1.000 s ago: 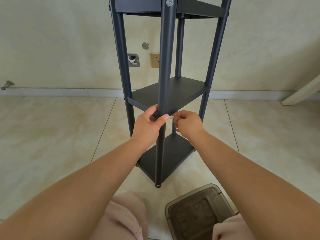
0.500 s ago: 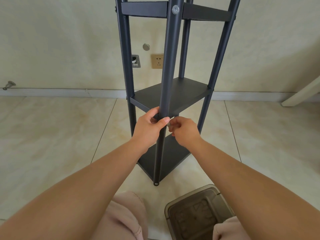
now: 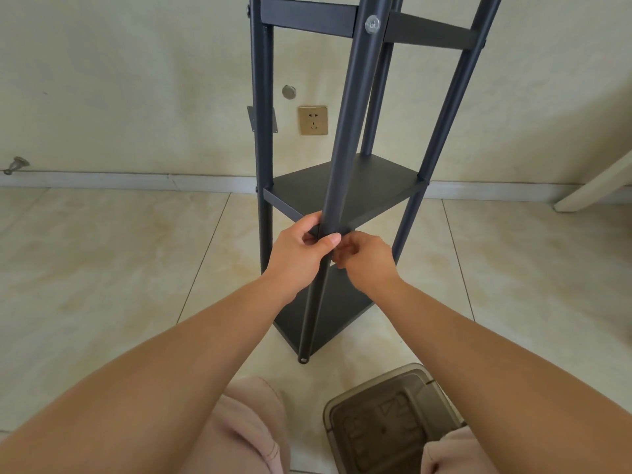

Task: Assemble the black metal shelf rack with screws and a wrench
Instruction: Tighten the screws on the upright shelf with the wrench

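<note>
The left hand (image 3: 301, 254) holds the rack's front post (image 3: 345, 138). The right hand (image 3: 364, 258) is curled beside it; what it pinches is hidden.

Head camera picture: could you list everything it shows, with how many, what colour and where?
shelf rack: one, black, upright on the floor at centre, three shelves in view
front post: one, black, nearest the camera
screw: one, silver, in the front post at the top shelf
wall socket: one, gold, on the wall behind the rack
round cap: one, silver, on the wall above the socket
doorstop: one, silver, far left by the skirting
plastic box: one, smoky brown, on the floor, bottom right
knees: two, pink trousers, bottom edge
left hand: grip round the front post at the middle shelf
right hand: fingers curled beside the post, contents hidden
</note>
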